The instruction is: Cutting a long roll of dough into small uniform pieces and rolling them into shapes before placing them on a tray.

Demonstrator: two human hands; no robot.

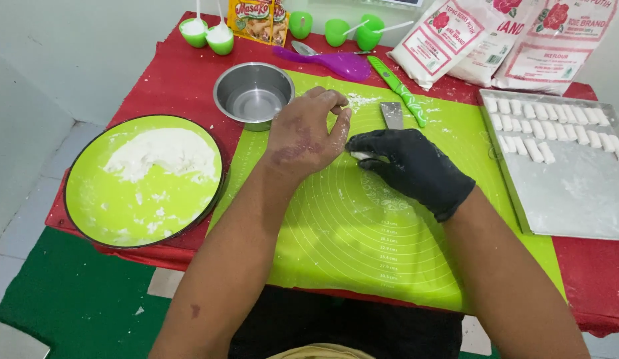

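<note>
Dough, a small white floury piece (pixel 360 155), sits on the lime-green silicone rolling mat (pixel 362 233), pinched by the black-gloved right hand (pixel 410 167); the bare left hand (pixel 308 129) curls loosely just beside, grasping nothing visible.

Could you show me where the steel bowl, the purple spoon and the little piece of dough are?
steel bowl (pixel 253 100), head view, inner bottom.
purple spoon (pixel 346 64), head view, its scoop.
piece of dough (pixel 360 155), head view, white end at the gloved fingers.
</note>
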